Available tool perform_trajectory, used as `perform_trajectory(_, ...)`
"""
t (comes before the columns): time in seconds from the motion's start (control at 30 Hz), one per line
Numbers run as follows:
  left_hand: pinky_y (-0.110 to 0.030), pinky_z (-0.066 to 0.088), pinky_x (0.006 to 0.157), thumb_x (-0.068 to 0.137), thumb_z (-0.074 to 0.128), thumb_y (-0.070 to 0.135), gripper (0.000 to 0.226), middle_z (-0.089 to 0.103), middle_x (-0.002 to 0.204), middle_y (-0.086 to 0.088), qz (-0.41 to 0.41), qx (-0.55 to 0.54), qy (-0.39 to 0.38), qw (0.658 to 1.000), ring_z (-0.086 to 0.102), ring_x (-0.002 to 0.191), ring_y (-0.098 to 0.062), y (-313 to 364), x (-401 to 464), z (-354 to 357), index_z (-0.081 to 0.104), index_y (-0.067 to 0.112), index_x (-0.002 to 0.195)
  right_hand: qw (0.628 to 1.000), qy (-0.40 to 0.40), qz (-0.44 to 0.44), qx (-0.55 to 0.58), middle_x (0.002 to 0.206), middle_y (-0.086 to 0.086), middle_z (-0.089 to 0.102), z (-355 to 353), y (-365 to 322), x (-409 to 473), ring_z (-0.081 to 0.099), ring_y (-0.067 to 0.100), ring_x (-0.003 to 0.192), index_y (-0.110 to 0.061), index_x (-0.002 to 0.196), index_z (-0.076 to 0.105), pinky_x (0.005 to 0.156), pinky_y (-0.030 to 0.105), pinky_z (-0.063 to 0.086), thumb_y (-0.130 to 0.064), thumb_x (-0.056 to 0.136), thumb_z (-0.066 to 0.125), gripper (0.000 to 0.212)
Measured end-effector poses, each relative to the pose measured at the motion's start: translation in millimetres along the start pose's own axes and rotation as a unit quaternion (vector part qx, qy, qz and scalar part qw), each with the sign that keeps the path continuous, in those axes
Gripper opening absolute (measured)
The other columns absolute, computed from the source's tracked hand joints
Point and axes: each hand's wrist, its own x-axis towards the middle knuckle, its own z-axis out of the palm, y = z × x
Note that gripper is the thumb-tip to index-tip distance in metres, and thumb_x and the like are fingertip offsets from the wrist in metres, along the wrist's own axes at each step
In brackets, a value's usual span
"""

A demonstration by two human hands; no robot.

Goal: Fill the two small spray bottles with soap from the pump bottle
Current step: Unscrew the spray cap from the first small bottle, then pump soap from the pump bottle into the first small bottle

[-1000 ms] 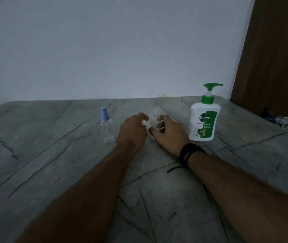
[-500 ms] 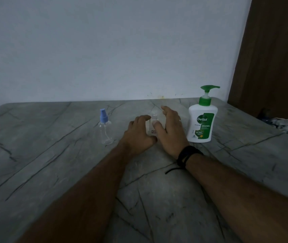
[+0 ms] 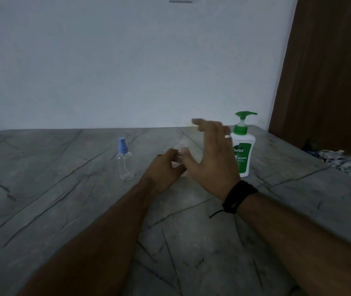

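Observation:
A clear small spray bottle with a blue cap (image 3: pixel 124 160) stands upright on the grey marble table (image 3: pixel 42 189), left of my hands. A second clear small bottle (image 3: pixel 180 155), uncapped as far as I can tell, stands between my hands; my left hand (image 3: pixel 164 170) grips its side. My right hand (image 3: pixel 209 157) is lifted just right of it, fingers spread and blurred, holding nothing. The white pump bottle with a green pump head (image 3: pixel 243 146) stands upright behind my right hand, partly hidden by it.
A white wall (image 3: pixel 127 60) rises behind the table's far edge. A brown door or panel (image 3: pixel 330 71) stands at the right. Crumpled cloth and small dark items (image 3: pixel 339 160) lie at the table's far right.
My right hand has risen off the small bottle and opened, moving toward the pump bottle. My left hand stays on the small bottle. The view tilted up a little.

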Motion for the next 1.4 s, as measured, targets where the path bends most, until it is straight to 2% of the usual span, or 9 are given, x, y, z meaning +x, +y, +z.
perform_trajectory(0.2, -0.009, 0.032, 0.067, 0.079, 0.061, 0.065, 0.043, 0.056, 0.092, 0.029, -0.018, 0.002, 0.022, 1.0, 0.052, 0.087, 0.006, -2, 1, 1, 0.051, 0.039, 0.112, 0.991, 0.084, 0.098, -0.044, 0.145, 0.011, 0.035, -42, 37, 5, 0.036, 0.028, 0.132, -0.017, 0.149, 0.031, 0.105, 0.052, 0.043, -0.044, 0.075, 0.08, 0.093)
perform_trajectory(0.33, -0.009, 0.032, 0.068, 0.078, 0.061, 0.066, 0.041, 0.055, 0.089, 0.03, -0.017, -0.003, 0.021, 1.0, 0.05, 0.083, 0.009, -2, 0, 0, 0.048, 0.041, 0.108, 0.982, 0.053, 0.168, -0.068, 0.155, 0.013, 0.022, -44, 58, 9, 0.024, 0.031, 0.141, -0.024, 0.158, 0.011, 0.113, 0.056, 0.033, -0.045, 0.07, 0.087, 0.119)
perform_trajectory(0.5, -0.009, 0.032, 0.068, 0.079, 0.059, 0.065, 0.041, 0.057, 0.097, 0.025, -0.015, -0.009, 0.009, 1.0, 0.052, 0.088, 0.004, -2, 0, -1, 0.048, 0.04, 0.11, 0.976, 0.024, 0.211, -0.047, 0.152, 0.014, 0.026, -25, 75, 16, 0.028, 0.032, 0.138, -0.029, 0.159, -0.001, 0.114, 0.054, 0.032, -0.048, 0.065, 0.089, 0.132)
perform_trajectory(0.67, -0.01, 0.032, 0.067, 0.08, 0.058, 0.066, 0.046, 0.061, 0.107, 0.018, -0.016, -0.014, -0.004, 1.0, 0.053, 0.093, 0.001, -5, 1, -1, 0.05, 0.037, 0.115, 0.976, 0.031, 0.214, 0.001, 0.145, 0.01, 0.038, -11, 89, 23, 0.041, 0.028, 0.129, -0.037, 0.157, -0.001, 0.111, 0.052, 0.036, -0.038, 0.065, 0.092, 0.131)
perform_trajectory(0.87, -0.013, 0.036, 0.069, 0.077, 0.058, 0.069, 0.046, 0.062, 0.102, 0.021, -0.017, -0.007, 0.005, 1.0, 0.057, 0.093, -0.002, -5, 3, 2, 0.045, 0.041, 0.111, 0.972, 0.022, 0.211, 0.097, 0.151, 0.002, 0.038, 2, 95, 28, 0.049, 0.027, 0.123, -0.045, 0.156, -0.002, 0.108, 0.052, 0.043, -0.005, 0.071, 0.08, 0.125)
perform_trajectory(1.0, -0.02, 0.038, 0.074, 0.073, 0.057, 0.073, 0.063, 0.056, 0.104, 0.022, -0.03, 0.003, -0.004, 1.0, 0.055, 0.098, -0.005, -6, 6, 3, 0.039, 0.04, 0.124, 0.964, -0.035, 0.154, 0.212, 0.122, -0.001, 0.056, 9, 93, 29, 0.061, 0.008, 0.087, -0.041, 0.157, 0.006, 0.079, 0.022, 0.053, 0.006, 0.075, 0.072, 0.116)
perform_trajectory(1.1, -0.022, 0.038, 0.077, 0.067, 0.053, 0.081, 0.074, 0.051, 0.106, 0.023, -0.022, 0.007, 0.017, 1.0, 0.052, 0.1, -0.005, -3, 5, 6, 0.033, 0.043, 0.128, 0.964, -0.072, 0.11, 0.231, 0.101, -0.009, 0.058, 12, 90, 30, 0.06, 0.015, 0.08, -0.04, 0.157, 0.009, 0.075, 0.023, 0.054, 0.002, 0.075, 0.069, 0.111)
perform_trajectory(1.3, -0.035, 0.046, 0.092, 0.078, 0.039, 0.08, 0.067, 0.048, 0.13, 0.01, 0.017, -0.051, 0.131, 0.99, 0.049, 0.112, -0.006, 6, 0, 1, 0.033, 0.042, 0.134, 0.97, -0.126, 0.061, 0.2, 0.13, -0.008, 0.053, 8, 86, 30, 0.061, 0.019, 0.078, -0.047, 0.155, 0.007, 0.081, 0.031, 0.053, -0.009, 0.072, 0.071, 0.111)
perform_trajectory(1.4, -0.044, 0.044, 0.098, 0.09, 0.034, 0.067, 0.06, 0.041, 0.136, 0.005, 0.052, -0.029, 0.174, 0.983, 0.044, 0.12, -0.009, 13, -2, -5, 0.033, 0.033, 0.139, 0.969, -0.166, 0.038, 0.179, 0.121, -0.012, 0.059, 5, 87, 29, 0.062, 0.015, 0.075, -0.048, 0.155, 0.011, 0.073, 0.022, 0.053, -0.011, 0.074, 0.071, 0.108)
